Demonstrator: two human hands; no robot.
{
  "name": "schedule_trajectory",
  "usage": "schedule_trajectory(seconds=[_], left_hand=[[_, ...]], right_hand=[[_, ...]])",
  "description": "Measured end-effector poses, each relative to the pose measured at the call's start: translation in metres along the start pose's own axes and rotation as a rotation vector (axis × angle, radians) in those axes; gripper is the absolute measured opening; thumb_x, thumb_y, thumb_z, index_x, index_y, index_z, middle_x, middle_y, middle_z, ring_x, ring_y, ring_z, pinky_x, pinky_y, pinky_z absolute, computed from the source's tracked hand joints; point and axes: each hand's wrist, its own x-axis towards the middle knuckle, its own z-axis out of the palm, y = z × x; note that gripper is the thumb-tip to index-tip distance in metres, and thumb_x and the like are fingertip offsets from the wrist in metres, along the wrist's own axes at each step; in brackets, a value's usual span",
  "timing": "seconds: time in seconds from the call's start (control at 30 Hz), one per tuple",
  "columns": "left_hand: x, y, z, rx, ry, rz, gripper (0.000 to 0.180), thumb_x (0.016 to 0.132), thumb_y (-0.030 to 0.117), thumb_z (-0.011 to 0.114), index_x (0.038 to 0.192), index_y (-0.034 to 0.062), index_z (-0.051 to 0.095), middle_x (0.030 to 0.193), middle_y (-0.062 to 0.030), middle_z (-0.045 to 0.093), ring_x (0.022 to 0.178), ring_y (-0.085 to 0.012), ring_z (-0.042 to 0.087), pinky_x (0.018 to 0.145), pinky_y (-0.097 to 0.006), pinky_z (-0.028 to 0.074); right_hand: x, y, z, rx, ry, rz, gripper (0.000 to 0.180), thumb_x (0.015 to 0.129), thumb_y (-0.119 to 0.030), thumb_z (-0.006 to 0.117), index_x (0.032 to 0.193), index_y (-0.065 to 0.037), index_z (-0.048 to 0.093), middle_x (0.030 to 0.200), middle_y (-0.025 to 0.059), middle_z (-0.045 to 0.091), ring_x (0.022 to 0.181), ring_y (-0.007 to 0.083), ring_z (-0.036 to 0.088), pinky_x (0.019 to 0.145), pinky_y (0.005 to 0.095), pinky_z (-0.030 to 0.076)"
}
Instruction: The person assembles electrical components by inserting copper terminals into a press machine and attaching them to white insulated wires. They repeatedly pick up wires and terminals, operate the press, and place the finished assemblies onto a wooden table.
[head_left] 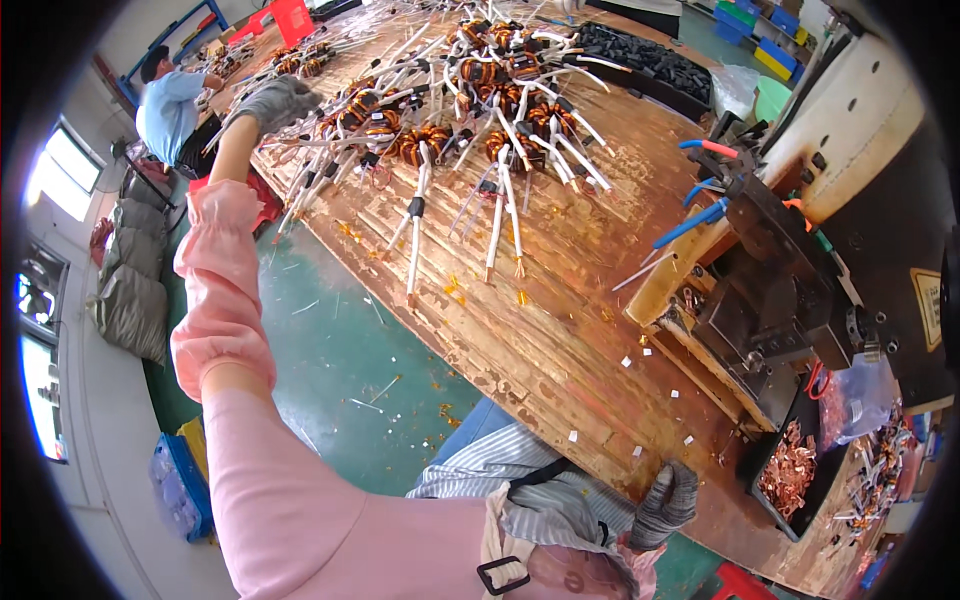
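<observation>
bare bench (560, 320) mid-table, coil pile (470, 90) beyond, machine (790, 290) blocking right

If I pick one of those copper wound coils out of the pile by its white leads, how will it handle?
The coil probably feels heavy for its size, given its dense copper winding. Its long white sleeved leads jut out nearly straight, so they seem fairly stiff, though they may flex under the weight. Leads cross throughout the pile beside the gloved left hand, so neighbours would likely snag and drag along.

Your hands (275, 100) wear grey knit cloth gloves; sleeve (222, 290) pink matt fabric. Workbench (560, 320) worn, rough wood. Coils (425, 140) glossy copper wire, white plastic-sleeved leads.
</observation>
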Motion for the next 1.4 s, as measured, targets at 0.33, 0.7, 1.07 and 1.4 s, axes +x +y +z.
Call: schedule_trajectory(seconds=[0.33, 0.7, 1.07, 1.4], left_hand=[[0.071, -0.073, 0.027, 0.03, -0.093, 0.248, 0.054, 0.08, 0.041, 0.064, 0.121, 0.0065, 0.052, 0.114, -0.0123, 0.059, 0.103, -0.0241, 0.057, 0.088, -0.033, 0.046], [0.079, -0.008, 0.135, 0.127, 0.317, -0.004, 0.063, 0.065, 0.041, 0.074, 0.115, 0.0065, 0.056, 0.106, -0.0163, 0.062, 0.099, -0.0304, 0.059, 0.085, -0.037, 0.046], [0.031, -0.043, 0.072, -1.544, 0.727, 0.418, 0.034, 0.078, 0.008, 0.067, 0.109, 0.002, 0.054, 0.1, -0.007, 0.062, 0.088, -0.0162, 0.06, 0.077, -0.035, 0.052], [-0.156, 0.091, 0.014, -0.857, 0.76, 0.637, 0.052, 0.091, 0.01, 0.051, 0.138, 0.0113, 0.03, 0.131, -0.0127, 0.043, 0.11, -0.0265, 0.052, 0.084, -0.041, 0.049]], right_hand=[[-0.002, 0.006, 0.003, -0.108, 0.019, -0.054, 0.013, 0.085, -0.01, 0.059, 0.092, 0.0, 0.062, 0.085, 0.014, 0.063, 0.075, 0.025, 0.06, 0.07, 0.0342, 0.049], [0.004, -0.009, 0.011, -0.251, 0.019, 0.008, 0.01, 0.086, -0.008, 0.057, 0.089, 0.0, 0.061, 0.08, 0.014, 0.062, 0.071, 0.0257, 0.058, 0.068, 0.0343, 0.047], [0.002, 0.0, 0.012, -0.199, 0.018, -0.007, 0.01, 0.084, -0.012, 0.058, 0.087, -0.003, 0.06, 0.081, 0.0131, 0.06, 0.074, 0.0283, 0.058, 0.07, 0.0372, 0.047], [0.078, -0.134, -0.011, 0.14, -0.338, -0.659, 0.023, 0.074, -0.016, 0.063, 0.095, -0.007, 0.059, 0.086, 0.0106, 0.061, 0.071, 0.0284, 0.059, 0.061, 0.0376, 0.049]])
